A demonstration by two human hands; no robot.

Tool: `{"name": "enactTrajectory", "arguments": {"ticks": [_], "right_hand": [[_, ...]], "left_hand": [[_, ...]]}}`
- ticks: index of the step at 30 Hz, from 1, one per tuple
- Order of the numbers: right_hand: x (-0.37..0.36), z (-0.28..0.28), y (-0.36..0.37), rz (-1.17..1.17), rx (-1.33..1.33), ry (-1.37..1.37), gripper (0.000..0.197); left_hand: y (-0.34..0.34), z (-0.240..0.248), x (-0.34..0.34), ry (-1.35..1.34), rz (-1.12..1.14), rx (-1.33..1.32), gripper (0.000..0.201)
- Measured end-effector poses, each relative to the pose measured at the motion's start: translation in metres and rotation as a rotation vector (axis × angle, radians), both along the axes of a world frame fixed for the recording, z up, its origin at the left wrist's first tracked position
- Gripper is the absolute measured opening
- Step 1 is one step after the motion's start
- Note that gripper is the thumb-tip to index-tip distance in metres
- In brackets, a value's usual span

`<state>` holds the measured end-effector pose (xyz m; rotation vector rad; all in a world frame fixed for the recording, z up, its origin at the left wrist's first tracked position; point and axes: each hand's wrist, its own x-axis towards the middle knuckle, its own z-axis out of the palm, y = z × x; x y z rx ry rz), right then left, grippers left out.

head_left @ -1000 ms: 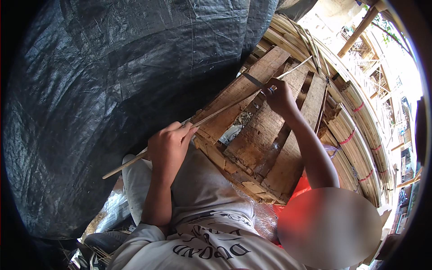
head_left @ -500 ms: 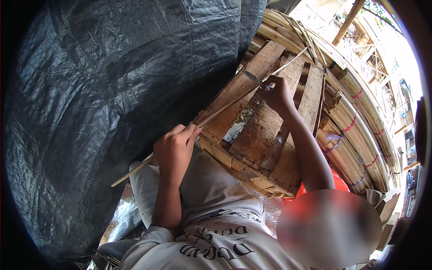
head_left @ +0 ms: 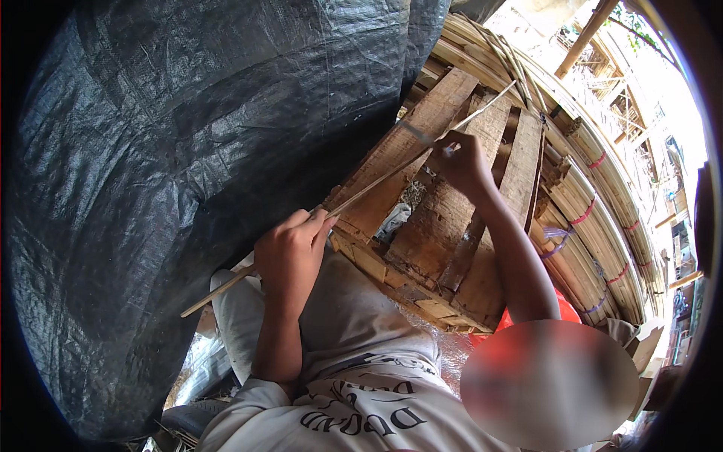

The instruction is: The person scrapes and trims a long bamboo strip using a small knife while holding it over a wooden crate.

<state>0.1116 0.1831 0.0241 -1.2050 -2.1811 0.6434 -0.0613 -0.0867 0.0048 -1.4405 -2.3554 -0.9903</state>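
Note:
A long thin bamboo strip [head_left: 376, 181] slants from the lower left up across the slatted wooden pallet [head_left: 425, 252]. My left hand [head_left: 291, 245] is closed around its lower part, and the tail end sticks out past my wrist over my knee. Farther up the strip, my right hand [head_left: 461, 160] is closed on a knife, whose handle is mostly hidden in my fist. The knife blade [head_left: 415, 133] points up and left, lies by the strip and is smeared by motion. Whether the edge touches the strip, I cannot tell.
A dark plastic tarp [head_left: 173, 151] hangs along the left side. To the right lie tied bundles of bamboo strips [head_left: 595, 200], stacked in a curve. Something red [head_left: 559, 307] shows beside my right elbow. Gaps between the pallet slats hold scraps [head_left: 410, 196].
My left hand and the lower end of the strip have shifted slightly left. The knife blade has blurred, and my right hand has tilted a little.

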Motion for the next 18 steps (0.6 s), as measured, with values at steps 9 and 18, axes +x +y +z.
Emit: {"name": "enactTrajectory", "arguments": {"ticks": [9, 18], "right_hand": [[-0.006, 0.011, -0.009, -0.032, 0.114, -0.046, 0.014], [-0.005, 0.019, 0.009, -0.119, -0.134, -0.080, 0.013]], "left_hand": [[0.002, -0.003, -0.004, 0.028, -0.031, 0.043, 0.019], [0.004, 0.000, -0.007, -0.011, -0.006, 0.012, 0.019]]}}
